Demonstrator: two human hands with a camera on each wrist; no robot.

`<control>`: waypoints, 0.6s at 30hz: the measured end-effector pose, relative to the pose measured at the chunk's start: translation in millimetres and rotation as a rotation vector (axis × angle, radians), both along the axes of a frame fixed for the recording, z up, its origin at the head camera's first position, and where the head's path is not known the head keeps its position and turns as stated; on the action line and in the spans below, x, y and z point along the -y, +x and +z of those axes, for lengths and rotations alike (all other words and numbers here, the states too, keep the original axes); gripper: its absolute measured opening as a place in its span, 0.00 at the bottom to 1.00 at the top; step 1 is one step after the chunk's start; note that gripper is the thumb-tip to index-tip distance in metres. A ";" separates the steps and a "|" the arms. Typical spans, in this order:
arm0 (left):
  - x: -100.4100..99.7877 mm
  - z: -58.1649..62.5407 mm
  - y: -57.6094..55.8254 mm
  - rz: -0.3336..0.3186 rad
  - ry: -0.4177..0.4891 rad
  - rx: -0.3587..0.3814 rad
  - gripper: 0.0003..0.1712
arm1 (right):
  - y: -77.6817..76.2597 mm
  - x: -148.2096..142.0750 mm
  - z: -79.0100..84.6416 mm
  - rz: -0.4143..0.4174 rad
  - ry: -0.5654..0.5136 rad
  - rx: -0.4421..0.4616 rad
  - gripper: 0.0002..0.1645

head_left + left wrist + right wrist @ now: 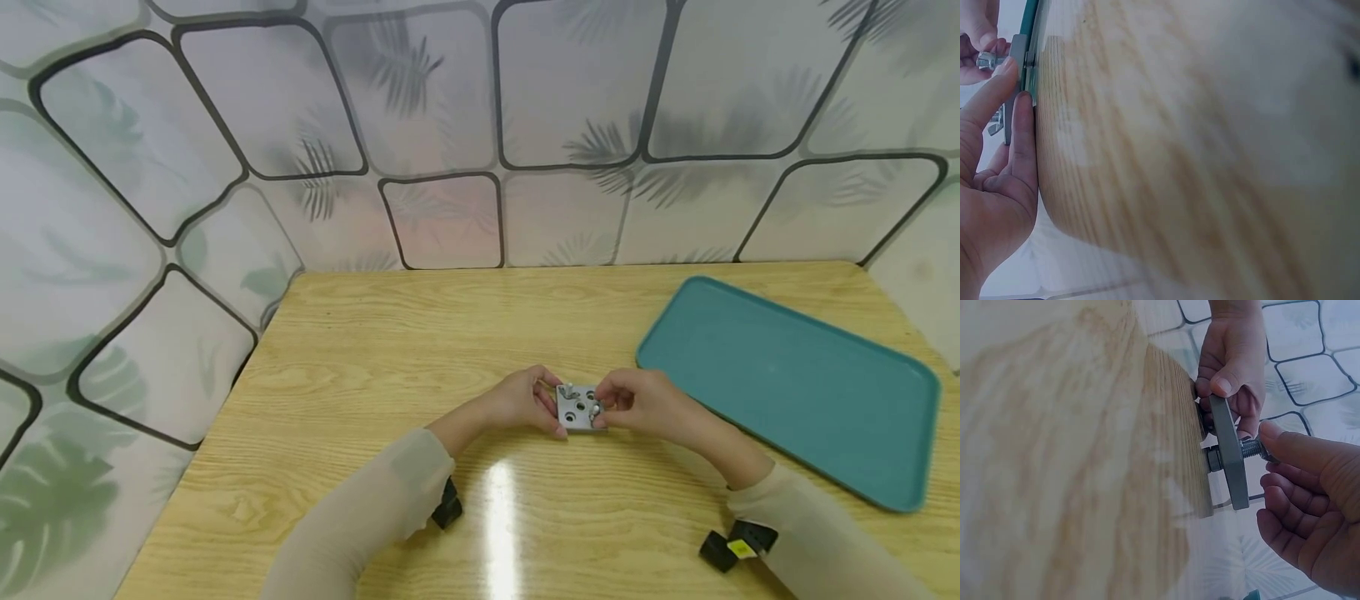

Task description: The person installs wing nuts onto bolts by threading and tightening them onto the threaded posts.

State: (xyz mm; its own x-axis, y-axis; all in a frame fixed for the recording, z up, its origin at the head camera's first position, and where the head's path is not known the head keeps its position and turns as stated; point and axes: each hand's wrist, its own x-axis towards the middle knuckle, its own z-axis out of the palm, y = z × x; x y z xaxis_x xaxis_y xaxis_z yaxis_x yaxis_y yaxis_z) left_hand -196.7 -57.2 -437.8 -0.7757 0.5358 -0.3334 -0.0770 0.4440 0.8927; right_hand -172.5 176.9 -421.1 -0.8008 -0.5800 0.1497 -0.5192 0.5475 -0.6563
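A small square metal plate (580, 418) with several round holes is held just over the table. My left hand (525, 402) grips its left edge, thumb on one face and fingers on the other in the left wrist view. My right hand (637, 402) pinches the end of a wing bolt (1251, 448) standing in the plate's right side; its thread shows between plate and fingertips. Whether the wings are a separate nut is hidden. A second wing bolt (996, 122) stands near the left hand. Under the plate, a metal nut or bolt head (1213, 459) shows.
A teal tray (795, 392) lies at an angle on the right of the wooden table (390, 350). A patterned wall covering (442, 217) rises behind the table and along its left. Dark camera mounts (738, 546) sit at both wrists.
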 end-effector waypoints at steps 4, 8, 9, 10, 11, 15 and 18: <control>-0.5 0.8 0.9 0.001 -0.005 -0.005 0.39 | 2.6 -1.9 -0.1 0.002 0.001 -0.005 0.11; -0.9 1.2 1.5 0.006 -0.010 -0.008 0.40 | 5.8 -4.7 -0.4 0.008 -0.002 -0.009 0.10; -1.0 1.2 1.5 0.006 -0.008 -0.008 0.40 | 6.6 -5.3 -0.3 0.016 -0.007 -0.007 0.10; -1.1 1.1 1.5 0.006 -0.008 -0.007 0.40 | 7.4 -5.7 -0.4 0.022 -0.010 -0.009 0.10; -1.2 1.0 1.5 0.006 -0.007 -0.007 0.40 | 8.1 -6.1 -0.3 0.027 -0.012 -0.009 0.09; -1.4 0.7 1.3 0.005 -0.007 -0.013 0.39 | 10.6 -6.6 2.2 0.029 -0.024 -0.027 0.08; -1.2 0.6 1.2 0.000 -0.011 -0.018 0.39 | 11.4 -6.3 4.1 0.005 -0.024 -0.055 0.10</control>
